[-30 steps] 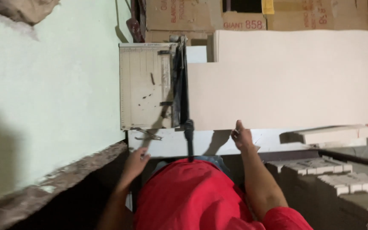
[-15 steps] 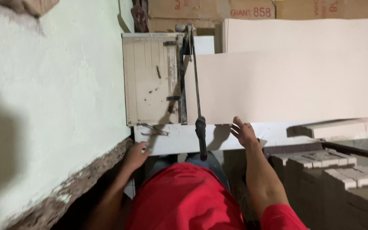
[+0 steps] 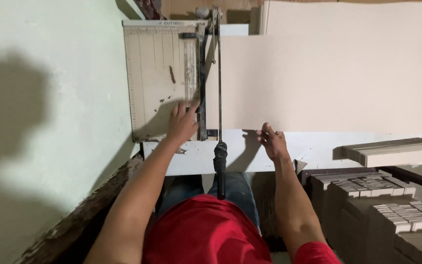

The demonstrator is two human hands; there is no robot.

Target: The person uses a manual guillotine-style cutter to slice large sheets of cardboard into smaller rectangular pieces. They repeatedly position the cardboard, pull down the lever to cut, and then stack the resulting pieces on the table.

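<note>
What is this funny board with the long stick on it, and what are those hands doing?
This picture comes from a camera worn on a person's head, looking down, so you see their own arms and red shirt at the bottom.

The board is a paper cutter. It is a flat, pale base with lines on it. The long stick is its cutting arm, which ends in a black handle pointing toward the person. Nobody holds the handle right now.

A big pale sheet of cardboard lies across the cutter and sticks out to the right. The left hand rests flat on the cutter's base. The right hand touches the near edge of the sheet.

Everything sits on a white table. On the right lies a stack of cut strips, with more piles of strips lower down.
</note>
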